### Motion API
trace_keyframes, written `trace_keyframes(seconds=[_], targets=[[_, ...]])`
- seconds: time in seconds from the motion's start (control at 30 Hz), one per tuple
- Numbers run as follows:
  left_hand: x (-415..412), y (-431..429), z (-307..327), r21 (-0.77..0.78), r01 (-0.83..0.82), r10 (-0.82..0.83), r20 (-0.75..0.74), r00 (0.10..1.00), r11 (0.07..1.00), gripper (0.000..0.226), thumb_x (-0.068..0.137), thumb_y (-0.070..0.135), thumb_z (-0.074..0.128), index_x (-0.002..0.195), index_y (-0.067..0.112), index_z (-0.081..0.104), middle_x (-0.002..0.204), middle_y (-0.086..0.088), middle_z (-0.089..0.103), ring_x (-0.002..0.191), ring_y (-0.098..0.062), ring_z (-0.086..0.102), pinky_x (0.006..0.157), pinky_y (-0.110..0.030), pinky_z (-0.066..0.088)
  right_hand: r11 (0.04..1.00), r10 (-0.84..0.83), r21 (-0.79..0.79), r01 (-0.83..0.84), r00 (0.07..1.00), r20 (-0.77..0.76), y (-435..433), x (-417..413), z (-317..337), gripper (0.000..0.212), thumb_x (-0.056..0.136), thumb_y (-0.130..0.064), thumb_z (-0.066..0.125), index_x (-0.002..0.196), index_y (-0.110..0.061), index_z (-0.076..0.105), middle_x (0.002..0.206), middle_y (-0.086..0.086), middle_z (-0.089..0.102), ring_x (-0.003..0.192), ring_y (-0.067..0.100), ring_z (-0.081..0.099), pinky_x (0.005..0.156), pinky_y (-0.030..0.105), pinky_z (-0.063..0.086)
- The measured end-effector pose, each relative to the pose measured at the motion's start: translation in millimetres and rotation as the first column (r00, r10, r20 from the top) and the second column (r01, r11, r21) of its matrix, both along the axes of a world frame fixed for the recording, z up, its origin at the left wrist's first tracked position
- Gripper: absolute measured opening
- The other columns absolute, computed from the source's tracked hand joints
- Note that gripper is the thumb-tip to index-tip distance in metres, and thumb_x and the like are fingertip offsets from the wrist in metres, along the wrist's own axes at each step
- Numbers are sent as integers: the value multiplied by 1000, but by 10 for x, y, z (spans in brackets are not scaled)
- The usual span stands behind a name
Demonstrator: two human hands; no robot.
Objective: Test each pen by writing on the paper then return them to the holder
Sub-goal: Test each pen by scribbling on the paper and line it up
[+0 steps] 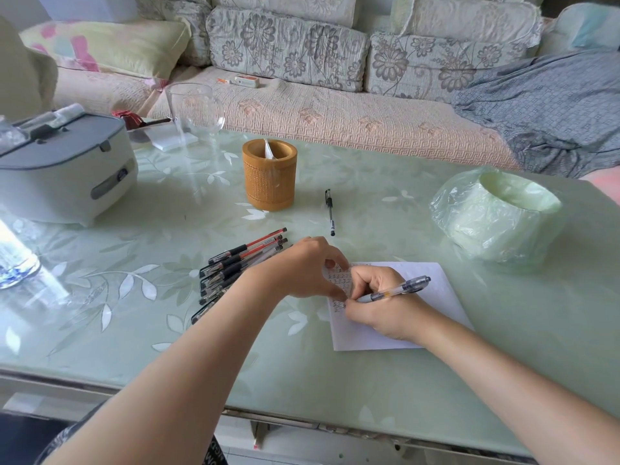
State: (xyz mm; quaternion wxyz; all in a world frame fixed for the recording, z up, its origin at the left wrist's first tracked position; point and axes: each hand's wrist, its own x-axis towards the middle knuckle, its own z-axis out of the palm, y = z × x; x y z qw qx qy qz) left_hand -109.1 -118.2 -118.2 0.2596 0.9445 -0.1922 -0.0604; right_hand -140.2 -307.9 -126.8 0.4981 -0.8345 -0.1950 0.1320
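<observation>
Glossy table (369, 380) is probably letting the flimsy paper (446, 303) slide, so left hand (302, 270) is pressing fingertips on its left edge while right hand (382, 310) is pinching the light, stiff pen (402, 287) low, by the grip sleeve.

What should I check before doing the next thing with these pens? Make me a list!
1. Grip on the pen: ok, the right hand holds it.
2. Is the paper steady? Ok, the left hand presses on it.
3. Blank room on the paper: ok, its right part is bare.
4. Tip leaving ink: cannot tell, the hands hide it.
5. Is the holder upright with its top open? Ok, though something white sits inside.
6. Pens waiting: ok, a pile of pens lies by the left hand and a lone pen lies near the holder.
</observation>
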Motion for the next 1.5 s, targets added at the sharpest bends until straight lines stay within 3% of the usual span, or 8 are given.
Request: trace_keyframes(seconds=[0.4, 0.6, 1.27, 1.5], targets=[[22, 18, -33, -18, -1, 1, 6, 1000, 1000, 57, 65, 46, 85, 117, 35, 65, 105, 7, 54, 100, -9, 48, 82, -22, 38, 999, 42, -16, -42, 999, 26, -31, -5, -2, 24, 76, 6, 65, 65, -4, 46, 54, -10, 42, 53, 7, 34, 51, 23, 26], [33, 14, -43, -23, 1, -1, 0, 1000, 1000, 56, 65, 46, 86, 116, 35, 65, 106, 7, 54, 100, -10, 48, 86, -24, 41, 999, 25, 20, -26, 999, 33, -23, -10, -2, 24, 75, 5, 65, 65, -2, 45, 59, 1, 42, 55, 11, 34, 51, 24, 24], [24, 13, -34, -17, -2, 2, -6, 1000, 1000, 56, 65, 47, 84, 117, 37, 64, 105, 8, 53, 101, -10, 47, 87, -26, 42, 998, 58, 9, -58, 998, 39, -24, -19, -8, 22, 76, 8, 65, 65, -1, 48, 59, -3, 45, 55, 8, 37, 51, 20, 28], [-17, 7, -15, -20, -11, 11, 0, 1000, 1000, 57, 67, 46, 84, 119, 36, 65, 105, 7, 53, 101, -10, 47, 85, -25, 41, 999, 51, 2, -51, 998, 23, -15, -6, -7, 28, 72, 8, 62, 61, -9, 42, 55, -9, 38, 53, 9, 31, 49, 24, 23]])
